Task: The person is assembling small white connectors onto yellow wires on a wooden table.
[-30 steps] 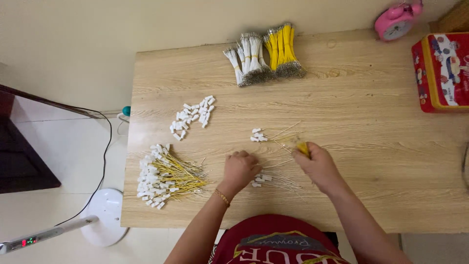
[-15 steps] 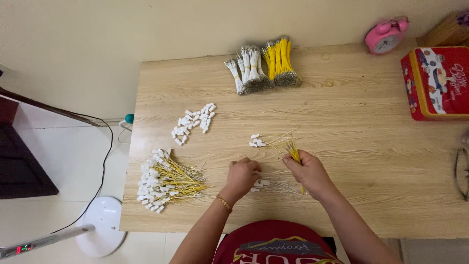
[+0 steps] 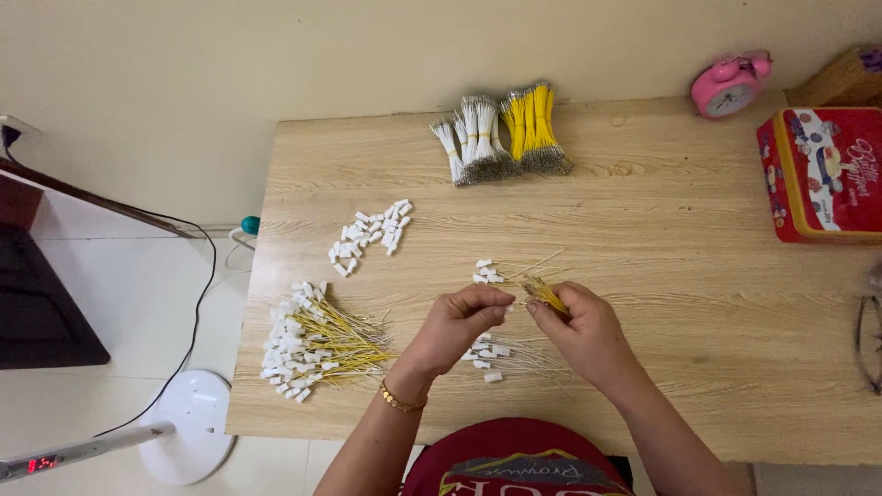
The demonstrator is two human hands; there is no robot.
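Hands are meeting over the middle of the light wooden table [image 3: 698, 276], toward its near edge. The right hand [image 3: 588, 335] is pinching a small bunch of thin yellow wires [image 3: 544, 294] between thumb and fingers, the strands poking out toward the far edge. The left hand [image 3: 457, 323] is sitting just beside it, fingers curled together with the fingertips closing on something too small to make out. Under both hands a few loose white plastic connectors with wires [image 3: 501, 354] are lying on the wood, and a smaller cluster of white connectors [image 3: 487, 272] is resting just beyond the fingers. Near the left edge a heap of finished yellow wires with white plugs [image 3: 317, 342] is spreading out, with a scatter of bare white plugs [image 3: 370, 235] further back. At the far edge, bundles of white and yellow wires [image 3: 503, 136] are lying side by side. A red tin box [image 3: 822, 174] is occupying the far right corner beside a pink alarm clock [image 3: 730, 84]
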